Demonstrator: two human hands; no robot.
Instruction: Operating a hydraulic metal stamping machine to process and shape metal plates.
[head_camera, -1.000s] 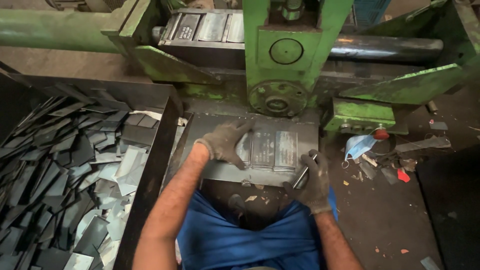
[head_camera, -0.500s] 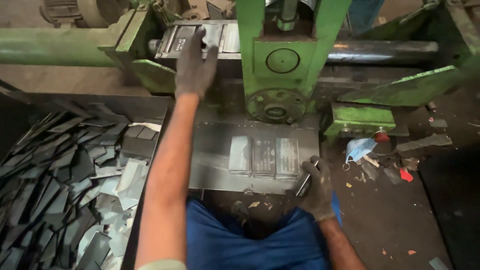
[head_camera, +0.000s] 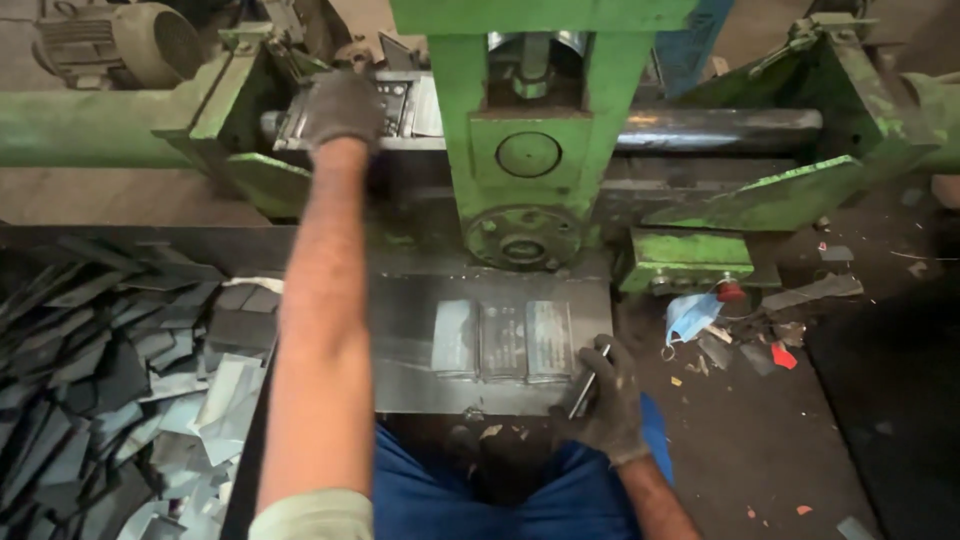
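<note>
My left hand (head_camera: 342, 108), in a dark glove, reaches far forward and rests on a row of grey metal plates (head_camera: 405, 105) stacked on the upper shelf of a green press machine (head_camera: 530, 150). My right hand (head_camera: 605, 395), also gloved, stays low at the right edge of a steel work plate (head_camera: 410, 340) and grips a thin metal rod (head_camera: 588, 382). Three flat stamped metal pieces (head_camera: 503, 340) lie side by side on that plate, just left of my right hand.
A dark bin (head_camera: 110, 390) full of several grey metal offcuts fills the left. A motor (head_camera: 120, 45) sits at the top left. A blue face mask (head_camera: 692, 315) and red scraps (head_camera: 783, 355) lie on the dirty floor at the right. My blue trousers (head_camera: 560, 500) show below.
My left hand left the stamped pieces on the work plate and rose to the plates on the machine's upper shelf. My right hand kept its place with the rod.
</note>
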